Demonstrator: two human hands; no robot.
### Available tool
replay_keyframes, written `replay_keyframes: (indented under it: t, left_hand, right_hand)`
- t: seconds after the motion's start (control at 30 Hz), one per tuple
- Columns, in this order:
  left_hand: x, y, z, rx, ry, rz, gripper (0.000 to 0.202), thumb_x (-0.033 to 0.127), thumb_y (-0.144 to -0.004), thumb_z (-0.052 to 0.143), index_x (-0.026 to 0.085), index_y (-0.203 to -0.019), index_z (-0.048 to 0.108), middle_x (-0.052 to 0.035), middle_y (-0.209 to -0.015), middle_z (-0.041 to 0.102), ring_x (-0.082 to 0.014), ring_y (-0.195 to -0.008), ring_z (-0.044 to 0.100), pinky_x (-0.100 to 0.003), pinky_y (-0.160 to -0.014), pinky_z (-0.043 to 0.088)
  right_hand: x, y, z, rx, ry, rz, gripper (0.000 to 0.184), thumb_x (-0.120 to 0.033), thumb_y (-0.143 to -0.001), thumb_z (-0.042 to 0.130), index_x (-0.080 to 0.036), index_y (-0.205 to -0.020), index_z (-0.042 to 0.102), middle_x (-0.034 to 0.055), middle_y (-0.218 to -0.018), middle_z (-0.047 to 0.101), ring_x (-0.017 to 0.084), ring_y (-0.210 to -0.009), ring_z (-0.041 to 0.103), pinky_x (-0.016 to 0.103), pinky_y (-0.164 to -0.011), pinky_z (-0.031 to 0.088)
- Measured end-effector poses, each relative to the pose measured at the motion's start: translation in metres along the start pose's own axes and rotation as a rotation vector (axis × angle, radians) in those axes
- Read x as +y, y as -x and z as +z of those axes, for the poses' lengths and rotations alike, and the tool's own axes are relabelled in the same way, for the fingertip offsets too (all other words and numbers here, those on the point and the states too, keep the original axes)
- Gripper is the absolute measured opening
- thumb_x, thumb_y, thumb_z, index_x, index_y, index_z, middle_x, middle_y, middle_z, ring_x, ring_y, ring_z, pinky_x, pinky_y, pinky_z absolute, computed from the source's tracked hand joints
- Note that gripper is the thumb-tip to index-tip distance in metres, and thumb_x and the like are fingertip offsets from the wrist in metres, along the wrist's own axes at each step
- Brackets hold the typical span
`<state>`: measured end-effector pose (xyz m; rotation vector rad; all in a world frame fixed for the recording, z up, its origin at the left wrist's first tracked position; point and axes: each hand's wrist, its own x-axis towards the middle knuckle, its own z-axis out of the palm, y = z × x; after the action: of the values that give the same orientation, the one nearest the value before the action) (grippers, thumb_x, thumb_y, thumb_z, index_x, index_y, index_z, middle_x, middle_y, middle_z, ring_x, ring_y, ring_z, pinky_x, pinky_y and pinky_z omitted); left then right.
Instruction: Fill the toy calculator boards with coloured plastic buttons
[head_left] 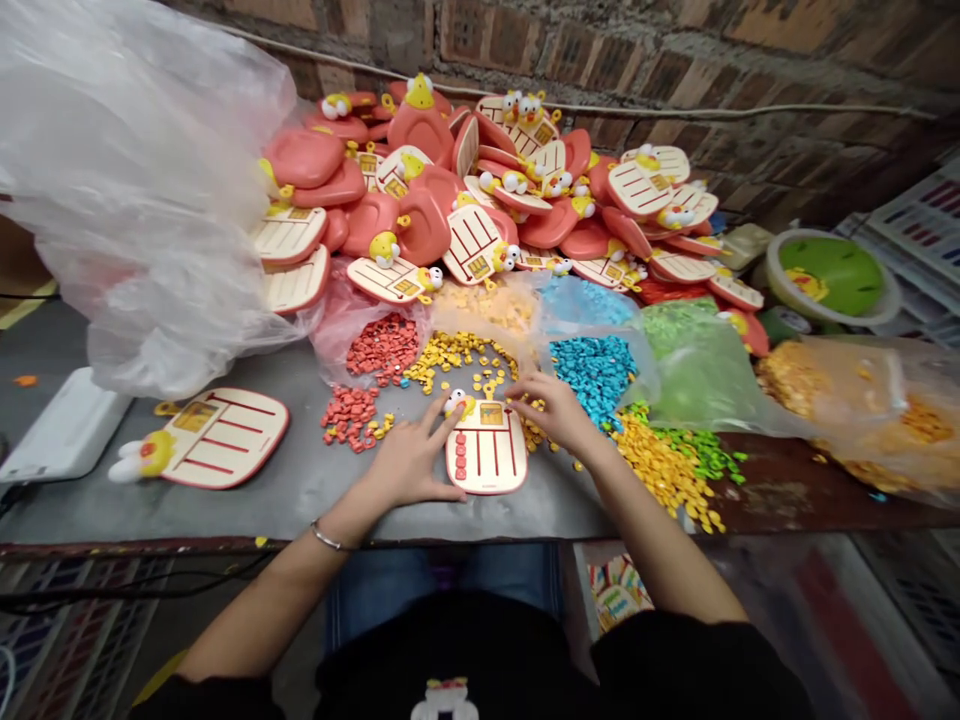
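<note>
A cream, red-edged toy board [495, 462] with a chick head with bulging eyes lies in front of me, with several red pieces [460, 456] lined up in its leftmost slot. My left hand [409, 455] grips the board's left side, thumb at the lower edge and fingers by the chick head. At the upper right corner, near the end of a slot, the fingertips of my right hand [551, 408] are pinched together; whatever they hold is too small to make out. Loose yellow pieces [450, 352], red pieces [382, 350] and blue pieces [592, 375] lie just beyond the hands.
A second toy board [225, 440] lies left, beside a white box-shaped device [64, 425]. Many boards are heaped against the brick wall [600, 60]. A large plastic bag [150, 180] stands left. Bags of green pieces [697, 360] and orange pieces [847, 390] sit right, near a green bowl [840, 275].
</note>
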<state>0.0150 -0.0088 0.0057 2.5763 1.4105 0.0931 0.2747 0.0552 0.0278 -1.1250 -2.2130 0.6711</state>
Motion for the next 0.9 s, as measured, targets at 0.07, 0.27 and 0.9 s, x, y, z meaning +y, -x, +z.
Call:
replay_keyframes:
  t: [0.07,0.27,0.9]
  left_hand:
    - [0.001,-0.001,0.001,0.007,0.002,0.002,0.121,0.085,-0.063,0.057,0.022,-0.156,0.014,-0.0170,-0.161,0.013,-0.0349,-0.103,0.064,-0.042,-0.084,0.048]
    - [0.004,-0.003,0.002,0.019,-0.017,-0.018,0.115,0.081,-0.065,0.060,0.023,-0.155,0.018,-0.0159,-0.161,0.017,-0.0354,-0.110,0.060,-0.040,-0.085,0.046]
    - [0.001,-0.002,0.002,0.007,-0.039,0.005,0.115,0.088,-0.062,0.055,0.020,-0.152,0.029,-0.0174,-0.159,0.023,-0.0307,-0.095,0.064,-0.040,-0.081,0.043]
  right_hand:
    - [0.011,0.011,0.008,-0.043,0.136,0.006,0.010,-0.017,-0.089,0.060,-0.019,-0.090,0.070,0.0061,-0.088,0.064,0.019,-0.083,0.060,0.031,-0.075,0.048]
    - [0.020,0.018,0.033,-0.025,0.330,-0.018,0.020,-0.016,-0.092,0.055,-0.017,-0.078,0.068,0.0048,-0.077,0.056,0.017,-0.074,0.052,0.027,-0.066,0.042]
    - [-0.006,0.002,0.028,-0.367,-0.200,-0.154,0.008,-0.020,-0.087,0.062,-0.018,-0.088,0.070,0.0044,-0.086,0.068,0.016,-0.078,0.061,0.027,-0.071,0.047]
